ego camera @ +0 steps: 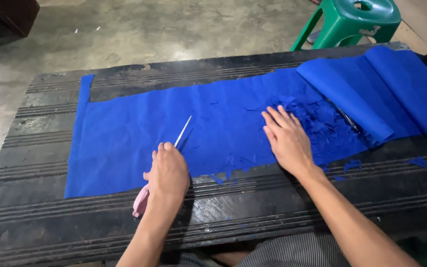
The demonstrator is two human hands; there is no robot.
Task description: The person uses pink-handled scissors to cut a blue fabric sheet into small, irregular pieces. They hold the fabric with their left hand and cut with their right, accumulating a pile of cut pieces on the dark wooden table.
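A long sheet of blue fabric (139, 128) lies flat across a dark grooved wooden table (40, 212). My left hand (168, 173) is closed on pink-handled scissors (141, 200), whose pale blades (183, 131) point away from me over the cloth. My right hand (286, 139) rests flat on the fabric, fingers spread, next to a heap of small blue fabric scraps (320, 121). At the right the fabric is folded back into a loose roll (371, 91).
A green plastic stool (354, 20) stands on the concrete floor beyond the table's far right corner. A few blue scraps (353, 165) lie on the bare wood near the front right. A dark object (3, 17) sits at the top left.
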